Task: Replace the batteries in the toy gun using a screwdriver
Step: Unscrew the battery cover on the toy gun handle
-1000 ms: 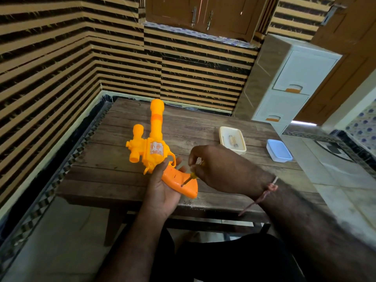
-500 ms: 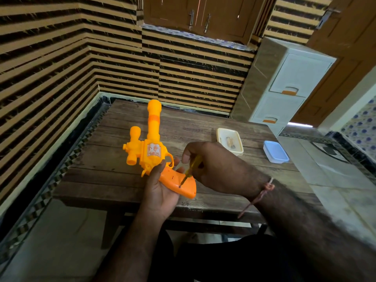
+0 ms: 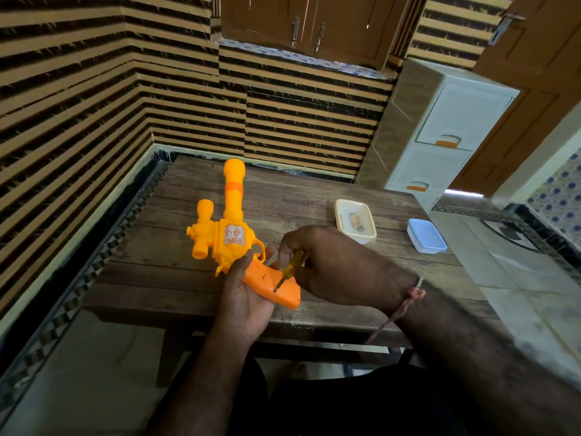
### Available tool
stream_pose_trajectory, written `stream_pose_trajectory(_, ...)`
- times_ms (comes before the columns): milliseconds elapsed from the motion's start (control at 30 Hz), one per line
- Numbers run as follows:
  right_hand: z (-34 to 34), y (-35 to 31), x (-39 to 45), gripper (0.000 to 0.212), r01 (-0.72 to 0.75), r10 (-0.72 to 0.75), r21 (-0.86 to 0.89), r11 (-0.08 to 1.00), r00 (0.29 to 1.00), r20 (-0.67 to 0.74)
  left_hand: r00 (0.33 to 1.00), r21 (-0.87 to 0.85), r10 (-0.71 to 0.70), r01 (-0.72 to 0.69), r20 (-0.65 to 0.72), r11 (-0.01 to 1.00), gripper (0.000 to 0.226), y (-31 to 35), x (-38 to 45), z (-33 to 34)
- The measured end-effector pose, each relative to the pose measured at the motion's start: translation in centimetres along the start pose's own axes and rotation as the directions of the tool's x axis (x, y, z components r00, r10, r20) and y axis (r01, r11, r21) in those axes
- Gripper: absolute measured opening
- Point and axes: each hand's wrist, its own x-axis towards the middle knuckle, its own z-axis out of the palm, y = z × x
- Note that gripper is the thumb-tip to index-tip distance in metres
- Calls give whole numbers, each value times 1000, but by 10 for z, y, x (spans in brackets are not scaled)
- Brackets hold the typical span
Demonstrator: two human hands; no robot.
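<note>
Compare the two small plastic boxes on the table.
The cream box is open and holds small items; the blue box shows only a plain pale top. The cream box sits nearer the toy gun, the blue box nearer the table's right edge. Both are small, rectangular, round-cornered.

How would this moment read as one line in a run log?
step: unscrewing grip | left hand: holds toy gun | right hand: grips screwdriver, tip on grip | batteries: not visible

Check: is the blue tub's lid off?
No: the blue tub on the table has its lid on, while the cream tub beside it sits open.
</note>
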Motion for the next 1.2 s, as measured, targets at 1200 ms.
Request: stream_pose_trajectory(1200,9,8,9,23,1,2,41,999,996,-85,1000,38,-10,11,-27,999,84,0,5,-2)
